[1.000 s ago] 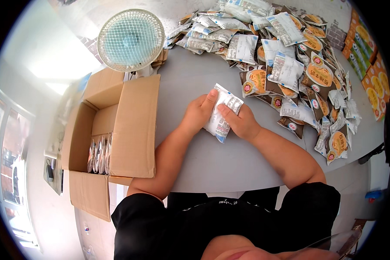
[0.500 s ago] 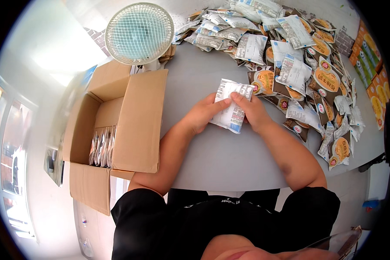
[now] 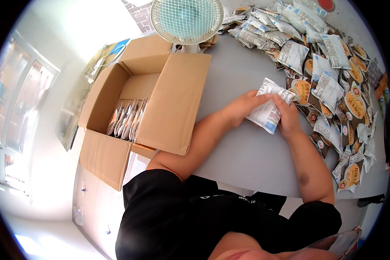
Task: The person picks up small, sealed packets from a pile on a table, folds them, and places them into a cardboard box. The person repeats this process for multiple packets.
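A white sealed food packet (image 3: 266, 113) with fine print and a blue patch is held in front of me above the grey table. My left hand (image 3: 247, 106) grips its left side, thumb laid over the top face. From the right, my right hand (image 3: 288, 113) closes on the other edge, its thumb also on the face and nearly meeting the left one. The fingers beneath the packet are mostly hidden. Left of my arms, an open cardboard box (image 3: 173, 104) holds a row of similar packets (image 3: 128, 121) standing on edge.
A large heap of white and brown packets (image 3: 329, 86) covers the table's far and right side. A round fan (image 3: 187, 19) with a wire guard stands behind the box. The box's flaps spread outward, one beside my left forearm. Grey tabletop (image 3: 234, 151) shows before me.
The view has swung left, so box, fan and heap appear shifted to the right. Both hands still hold the same packet, with much the same grip.
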Demonstrator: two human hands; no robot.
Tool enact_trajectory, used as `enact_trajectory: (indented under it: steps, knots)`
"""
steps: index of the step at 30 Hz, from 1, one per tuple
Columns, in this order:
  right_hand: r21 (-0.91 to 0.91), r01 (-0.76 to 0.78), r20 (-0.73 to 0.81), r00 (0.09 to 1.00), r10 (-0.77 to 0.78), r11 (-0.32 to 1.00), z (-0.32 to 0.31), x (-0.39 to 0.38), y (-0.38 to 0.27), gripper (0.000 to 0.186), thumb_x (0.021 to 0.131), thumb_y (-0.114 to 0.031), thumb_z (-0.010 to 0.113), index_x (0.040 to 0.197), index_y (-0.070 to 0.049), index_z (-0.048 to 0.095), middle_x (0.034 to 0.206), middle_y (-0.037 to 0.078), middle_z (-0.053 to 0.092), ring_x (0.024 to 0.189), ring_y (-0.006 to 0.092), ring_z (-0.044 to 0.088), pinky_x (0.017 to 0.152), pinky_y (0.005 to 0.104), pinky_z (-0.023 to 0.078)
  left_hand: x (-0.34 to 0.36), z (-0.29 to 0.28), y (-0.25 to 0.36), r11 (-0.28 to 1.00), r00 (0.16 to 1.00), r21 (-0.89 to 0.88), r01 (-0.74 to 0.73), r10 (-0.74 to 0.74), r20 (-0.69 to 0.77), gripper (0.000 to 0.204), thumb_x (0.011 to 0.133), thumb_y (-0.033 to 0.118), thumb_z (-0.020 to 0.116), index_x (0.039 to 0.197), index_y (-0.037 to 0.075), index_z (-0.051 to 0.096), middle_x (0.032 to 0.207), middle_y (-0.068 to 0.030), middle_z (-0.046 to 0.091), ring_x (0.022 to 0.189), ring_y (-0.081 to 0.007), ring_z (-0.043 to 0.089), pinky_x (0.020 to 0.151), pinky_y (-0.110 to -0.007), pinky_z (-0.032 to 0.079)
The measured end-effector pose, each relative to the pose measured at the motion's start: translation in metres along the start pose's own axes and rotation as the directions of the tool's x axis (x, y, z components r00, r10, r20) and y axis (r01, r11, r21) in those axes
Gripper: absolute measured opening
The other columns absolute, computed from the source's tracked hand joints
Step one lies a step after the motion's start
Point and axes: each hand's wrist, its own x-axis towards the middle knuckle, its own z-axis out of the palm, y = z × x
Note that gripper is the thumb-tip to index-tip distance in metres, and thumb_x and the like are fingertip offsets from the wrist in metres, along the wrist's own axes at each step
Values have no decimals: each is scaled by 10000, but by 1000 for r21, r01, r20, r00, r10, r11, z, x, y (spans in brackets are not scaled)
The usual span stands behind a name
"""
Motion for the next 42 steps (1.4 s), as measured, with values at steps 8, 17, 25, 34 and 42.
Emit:
enact_trajectory:
  steps: [8, 17, 25, 34, 42]
  knots:
    - [-62, -20, 61, 998, 24, 998, -15, 4, 1, 466, 932, -493, 540, 1102, -62, 593, 834, -7, 612, 669, 64, 551, 537, 214, 409, 7, -1, -10, 992, 997, 98, -77, 77, 6, 477, 959, 389, 561, 1221, -7, 525, 1072, -101, 653, 899, -164, 645, 790, -306, 527]
    - [-88, -62, 15, 998, 63, 994, -8, 3, -6, 407, 928, -408, 592, 1084, -34, 615, 930, 46, 659, 788, 106, 635, 661, 259, 518, 7, 3, -15, 961, 985, 220, -167, 172, -3, 419, 970, 324, 567, 1171, -41, 522, 1032, -103, 648, 884, -149, 630, 786, -303, 523]
    - [-18, -36, 36, 999, 36, 999, -5, -6, -14, 326, 968, -334, 547, 1096, -41, 611, 979, 57, 658, 852, 118, 629, 736, 275, 513, 0, 13, -1, 976, 986, 162, -142, 125, 113, 434, 963, 343, 572, 1165, -38, 517, 1051, -108, 644, 913, -160, 631, 792, -309, 524]
    - [23, 36, 26, 999, -37, 999, -6, -6, -11, 339, 952, -317, 574, 1096, -15, 626, 990, 57, 667, 850, 118, 630, 753, 277, 517, -2, 2, 5, 983, 978, 179, 34, -69, 195, 474, 920, 329, 637, 1235, -1, 507, 1091, -125, 636, 938, -198, 638, 735, -329, 552]
    - [-43, -10, 151, 988, 17, 999, -9, -2, -14, 265, 902, -212, 652, 1084, -20, 655, 999, 48, 677, 868, 116, 633, 753, 275, 521, -4, 3, 3, 978, 987, 197, 66, -93, 131, 455, 929, 278, 634, 1248, -18, 502, 1093, -113, 638, 944, -190, 631, 770, -320, 542]
